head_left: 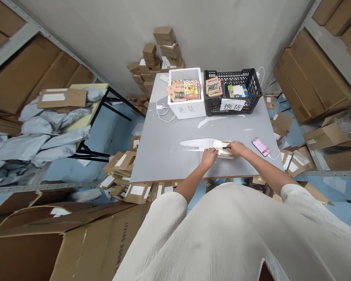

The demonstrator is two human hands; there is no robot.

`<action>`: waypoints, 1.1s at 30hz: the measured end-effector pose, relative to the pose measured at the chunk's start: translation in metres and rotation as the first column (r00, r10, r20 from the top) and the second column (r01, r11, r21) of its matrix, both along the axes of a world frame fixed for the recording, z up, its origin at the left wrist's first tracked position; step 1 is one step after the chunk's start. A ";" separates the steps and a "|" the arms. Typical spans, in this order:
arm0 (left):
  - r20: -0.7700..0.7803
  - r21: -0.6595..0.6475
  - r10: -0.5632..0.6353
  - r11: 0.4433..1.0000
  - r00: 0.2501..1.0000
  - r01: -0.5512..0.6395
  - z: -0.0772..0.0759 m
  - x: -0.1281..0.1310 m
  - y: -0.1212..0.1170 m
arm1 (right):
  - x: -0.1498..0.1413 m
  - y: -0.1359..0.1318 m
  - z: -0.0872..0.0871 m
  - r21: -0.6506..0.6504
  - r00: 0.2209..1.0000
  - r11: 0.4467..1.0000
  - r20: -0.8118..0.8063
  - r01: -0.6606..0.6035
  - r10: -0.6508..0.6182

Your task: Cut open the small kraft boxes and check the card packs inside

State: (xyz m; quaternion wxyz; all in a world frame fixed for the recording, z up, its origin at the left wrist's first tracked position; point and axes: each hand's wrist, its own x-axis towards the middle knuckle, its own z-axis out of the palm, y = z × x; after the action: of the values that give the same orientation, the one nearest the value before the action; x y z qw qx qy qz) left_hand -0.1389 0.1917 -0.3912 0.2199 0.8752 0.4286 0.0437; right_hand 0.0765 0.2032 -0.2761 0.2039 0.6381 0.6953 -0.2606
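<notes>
A small flat cardboard parcel with a pale label lies on the grey table near its front edge. My left hand rests on the parcel's left end with curled fingers, pressing it down. My right hand is closed around a dark pen whose tip touches the label.
A pink phone on a cable lies to the right of my hands. At the table's back stand a white foam box and a black crate, both holding colourful booklets. Cardboard parcels litter the floor; shelves of boxes line both sides.
</notes>
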 end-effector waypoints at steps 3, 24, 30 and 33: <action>-0.009 0.003 -0.017 1.000 1.000 0.017 0.000 -0.001 0.001 | 0.000 0.002 -0.002 -0.003 1.000 1.000 -0.002 0.001 -0.001; -0.041 -0.002 0.018 1.000 0.999 -0.018 -0.003 0.003 0.003 | 0.070 -0.021 0.012 -0.019 0.995 0.995 0.042 0.095 -0.095; -0.060 -0.016 0.018 1.000 0.998 -0.019 -0.002 0.003 0.004 | 0.125 -0.044 0.021 -0.002 0.987 0.990 0.080 0.141 -0.141; -0.086 -0.034 0.040 0.998 0.996 -0.043 0.002 0.008 0.007 | 0.147 -0.054 0.023 -0.001 0.983 0.985 0.059 0.172 -0.172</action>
State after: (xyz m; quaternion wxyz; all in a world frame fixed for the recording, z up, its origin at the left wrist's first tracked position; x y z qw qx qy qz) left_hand -0.1312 0.1989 -0.3890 0.2163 0.8631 0.4563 0.0033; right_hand 0.2236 0.1491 -0.2535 0.2030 0.7024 0.6305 -0.2607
